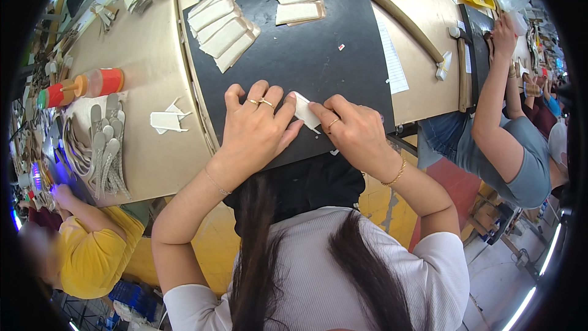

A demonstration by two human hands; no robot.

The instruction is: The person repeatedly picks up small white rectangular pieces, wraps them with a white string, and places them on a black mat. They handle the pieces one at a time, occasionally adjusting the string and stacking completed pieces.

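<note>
Left hand [256,130] lies flat, palm down and fingers spread, on the black mat [343,79], its fingertips touching the near end of a small white piece [304,110]; it presses and does not grasp. Right hand [354,132] pinches the same piece from the other side between thumb and forefinger, so the piece sits between both hands at the mat's near edge. The mat rests on a tan table [153,61] and carries two groups of cream pieces: a fanned stack [222,27] at the far left and a smaller pile [299,3] at the far middle, both well apart from the hands. Risks, as judged: the white piece lies close to the mat's front edge, so a slip of the pressing fingers could push it off toward the lap. Uneven pressure between the hands could crease or skew it. A white scrap [168,121] lies on the table left of the mat, near the left wrist, and a sweeping forearm could drag it. The neighbour's arm [493,104] to the right works just beside the table corner; a jolt could disturb alignment.
</note>
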